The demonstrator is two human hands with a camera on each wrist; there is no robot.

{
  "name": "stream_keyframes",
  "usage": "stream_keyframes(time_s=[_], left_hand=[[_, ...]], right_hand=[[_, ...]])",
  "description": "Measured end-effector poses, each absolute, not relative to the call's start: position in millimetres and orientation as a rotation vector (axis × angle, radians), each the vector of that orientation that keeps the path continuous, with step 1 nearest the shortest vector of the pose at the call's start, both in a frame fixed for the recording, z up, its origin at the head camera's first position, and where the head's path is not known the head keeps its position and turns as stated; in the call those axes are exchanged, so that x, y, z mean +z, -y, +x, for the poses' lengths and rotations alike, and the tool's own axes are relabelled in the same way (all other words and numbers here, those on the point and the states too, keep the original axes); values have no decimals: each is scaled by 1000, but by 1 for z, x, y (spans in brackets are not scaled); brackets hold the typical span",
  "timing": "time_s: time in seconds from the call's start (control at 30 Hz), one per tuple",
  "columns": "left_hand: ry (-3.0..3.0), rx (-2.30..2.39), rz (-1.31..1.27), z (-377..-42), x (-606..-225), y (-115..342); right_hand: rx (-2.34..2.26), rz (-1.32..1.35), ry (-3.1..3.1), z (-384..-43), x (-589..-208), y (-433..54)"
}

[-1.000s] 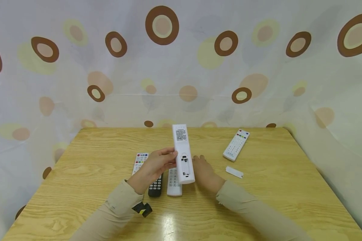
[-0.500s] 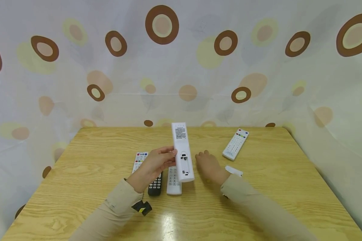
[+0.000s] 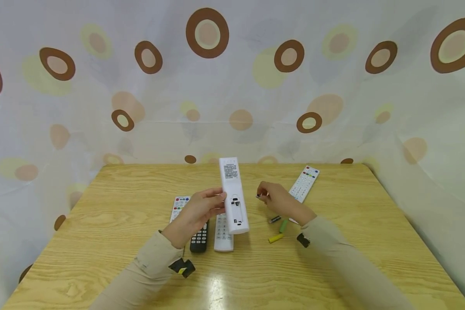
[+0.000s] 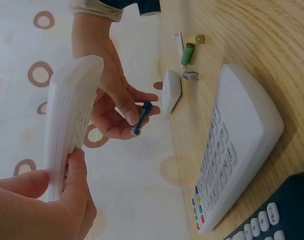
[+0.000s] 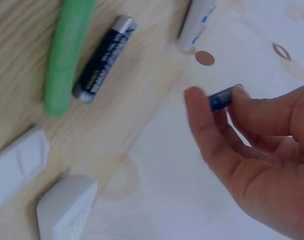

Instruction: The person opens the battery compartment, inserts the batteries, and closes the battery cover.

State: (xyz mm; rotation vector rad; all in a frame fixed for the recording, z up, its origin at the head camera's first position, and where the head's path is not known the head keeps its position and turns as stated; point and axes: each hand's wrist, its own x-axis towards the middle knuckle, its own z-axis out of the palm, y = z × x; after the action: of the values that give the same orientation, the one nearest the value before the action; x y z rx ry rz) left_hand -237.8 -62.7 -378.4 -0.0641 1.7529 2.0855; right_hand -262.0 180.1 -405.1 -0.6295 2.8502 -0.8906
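In the head view my left hand [image 3: 195,213] holds a white remote control [image 3: 232,185] tilted up, back side towards me. Its battery compartment [image 3: 237,213] is uncovered, with no battery seen in it. To the right, raised off the table, my right hand [image 3: 280,200] pinches a small dark blue battery [image 5: 221,99] between thumb and fingertips, as the right wrist view shows. Below that hand lie another dark blue battery [image 3: 274,219], a green battery [image 3: 283,226] and a yellow battery [image 3: 276,238]. A white battery cover [image 5: 19,162] appears in the right wrist view; the right forearm mostly hides it from the head camera.
Behind my right hand lies a white remote [image 3: 304,183], partly covered. Under and beside my left hand are a white remote [image 3: 224,241], a black remote [image 3: 199,242] and another white remote [image 3: 178,206]. A patterned cloth [image 3: 232,86] hangs behind the wooden table [image 3: 139,181].
My right hand has risen from the table with a battery pinched in it, shifting right and back. The loose batteries have come into sight. My left hand and its remote have hardly moved.
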Motion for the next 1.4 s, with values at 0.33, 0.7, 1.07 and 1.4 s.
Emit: stream_keyframes(time_s=[0.33, 0.7, 1.07, 1.4], left_hand=[[-1739, 2088, -59, -235, -378, 63], [-1741, 2081, -44, -233, -377, 63], [-1734, 2085, -28, -233, -375, 60], [-1717, 2080, -30, -229, -372, 61]], right_hand=[[-1633, -479, -2461, -258, -399, -183], [-1841, -373, -2154, -249, -383, -185], [-1950, -313, -2159, -232, -374, -179], [-1927, -365, -2290, -215, -364, -173]])
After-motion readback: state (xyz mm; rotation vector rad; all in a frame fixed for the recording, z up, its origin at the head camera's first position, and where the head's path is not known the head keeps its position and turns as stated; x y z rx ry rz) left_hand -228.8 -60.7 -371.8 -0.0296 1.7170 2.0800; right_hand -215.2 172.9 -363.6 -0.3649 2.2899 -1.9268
